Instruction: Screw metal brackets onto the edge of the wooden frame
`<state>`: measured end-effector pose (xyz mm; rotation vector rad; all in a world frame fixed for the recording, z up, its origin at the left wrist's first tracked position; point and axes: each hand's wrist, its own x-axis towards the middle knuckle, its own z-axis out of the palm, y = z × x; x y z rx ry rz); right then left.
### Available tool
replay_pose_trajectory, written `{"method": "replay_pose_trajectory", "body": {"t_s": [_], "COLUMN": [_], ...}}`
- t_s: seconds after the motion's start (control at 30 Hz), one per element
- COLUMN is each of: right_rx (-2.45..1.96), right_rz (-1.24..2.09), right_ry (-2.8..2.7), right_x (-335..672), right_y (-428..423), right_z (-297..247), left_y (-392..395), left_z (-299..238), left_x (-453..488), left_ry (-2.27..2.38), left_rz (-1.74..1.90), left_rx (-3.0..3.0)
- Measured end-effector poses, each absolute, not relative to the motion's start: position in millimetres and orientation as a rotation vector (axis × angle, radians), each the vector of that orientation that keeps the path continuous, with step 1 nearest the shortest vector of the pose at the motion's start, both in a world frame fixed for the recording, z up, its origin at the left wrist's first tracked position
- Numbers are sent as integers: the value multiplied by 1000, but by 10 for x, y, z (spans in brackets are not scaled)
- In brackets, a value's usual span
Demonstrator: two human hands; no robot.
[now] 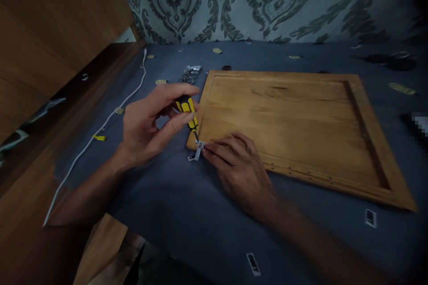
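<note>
My left hand (147, 127) is closed around the handle of a yellow and black screwdriver (187, 113), thumb and fingers gripping it. The screwdriver tilts, and its shaft runs down to a small metal cabinet hinge (199, 144) at the near left corner of a wooden cabinet door (287, 120). One arm of the hinge sticks out past the door's edge over the cloth. With its fingers together, my right hand (239, 169) rests on the door's near edge, and its fingertips hold the hinge from the right. The screw under the tip is too small to make out.
Several metal hinges (190, 73) lie beyond the door's far left corner. A white cable (110, 118) runs along the left, near a yellow tag (100, 138). Dark blue patterned cloth (207, 227) covers the surface. Wooden furniture (60, 22) stands at left; a dark object (391, 60) lies far right.
</note>
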<state>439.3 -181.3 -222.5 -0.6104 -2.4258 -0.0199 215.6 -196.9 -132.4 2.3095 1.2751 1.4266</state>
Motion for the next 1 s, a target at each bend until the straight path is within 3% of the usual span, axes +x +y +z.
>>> {"method": "replay_pose_trajectory", "body": {"t_s": [1.0], "right_rx": [-604], "right_rz": [-34], "right_ry": [-2411], "right_x": [4384], "right_y": [-1800], "right_z": [-2259], "left_y": [-1958], "left_z": [-1354], "left_x": [2184], "left_ry": [1168], "left_rz": [1383], "left_rx": [2363]}}
